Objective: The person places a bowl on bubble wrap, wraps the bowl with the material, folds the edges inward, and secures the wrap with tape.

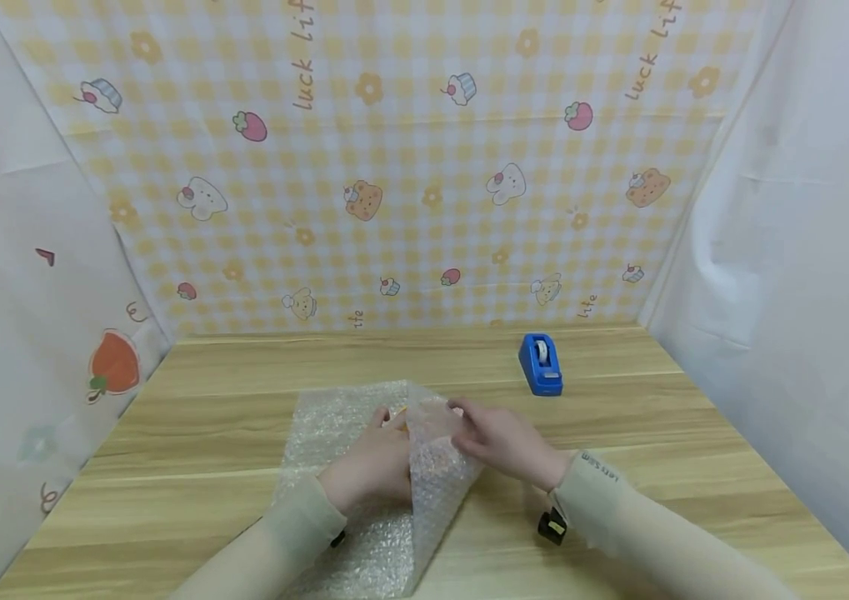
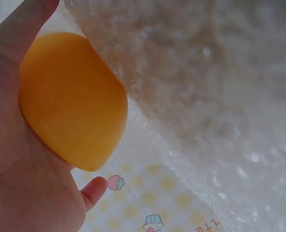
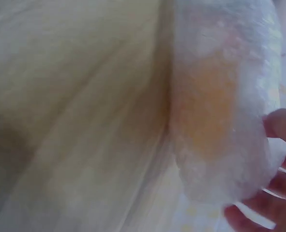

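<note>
A sheet of clear bubble wrap (image 1: pixel 349 533) lies on the table, its right side folded up and over toward the middle. My left hand (image 1: pixel 372 462) reaches under the fold and holds a smooth, rounded orange object (image 2: pixel 75 101). That object rests against the palm, with the wrap leaning on its other side; its exact kind is unclear. My right hand (image 1: pixel 502 437) grips the folded flap (image 1: pixel 439 467) on its outer side. In the right wrist view, the orange shows blurred through the wrap, and curled fingers (image 3: pixel 280 125) meet its edge.
A blue tape dispenser (image 1: pixel 541 367) with a roll in it stands farther back on the right of the wooden table (image 1: pixel 229 367). Behind the table hangs a yellow checked cloth (image 1: pixel 424 167). White cloths hang at both sides.
</note>
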`<state>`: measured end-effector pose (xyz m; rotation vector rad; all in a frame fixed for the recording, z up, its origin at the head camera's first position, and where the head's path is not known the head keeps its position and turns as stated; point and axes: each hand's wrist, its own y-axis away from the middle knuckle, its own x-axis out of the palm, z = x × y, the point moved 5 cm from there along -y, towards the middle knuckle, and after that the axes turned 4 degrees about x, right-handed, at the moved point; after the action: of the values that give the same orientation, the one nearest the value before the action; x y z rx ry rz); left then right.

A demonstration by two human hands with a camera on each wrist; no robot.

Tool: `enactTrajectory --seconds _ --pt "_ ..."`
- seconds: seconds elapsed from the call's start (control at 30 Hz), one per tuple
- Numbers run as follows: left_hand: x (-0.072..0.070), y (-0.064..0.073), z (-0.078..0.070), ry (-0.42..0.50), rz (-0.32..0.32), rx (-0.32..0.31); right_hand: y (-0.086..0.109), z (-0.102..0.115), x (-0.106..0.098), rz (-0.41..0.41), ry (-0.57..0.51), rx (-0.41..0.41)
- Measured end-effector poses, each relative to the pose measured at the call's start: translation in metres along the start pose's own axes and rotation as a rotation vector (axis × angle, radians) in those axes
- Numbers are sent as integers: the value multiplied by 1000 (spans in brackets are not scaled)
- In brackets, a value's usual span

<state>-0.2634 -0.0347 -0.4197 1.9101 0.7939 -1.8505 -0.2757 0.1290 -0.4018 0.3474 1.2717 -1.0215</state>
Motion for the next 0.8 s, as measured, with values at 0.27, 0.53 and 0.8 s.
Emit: enactTrajectory --seconds 0.27,0.53,0.8 --pt "-2 0 -2 16 23 -25 8 30 4 -267 352 -554" --pt "-4 -1 -3 10 45 -29 13 33 10 -191 464 -583" --pt "-5 0 -2 -34 59 -22 11 35 12 -104 507 -521"
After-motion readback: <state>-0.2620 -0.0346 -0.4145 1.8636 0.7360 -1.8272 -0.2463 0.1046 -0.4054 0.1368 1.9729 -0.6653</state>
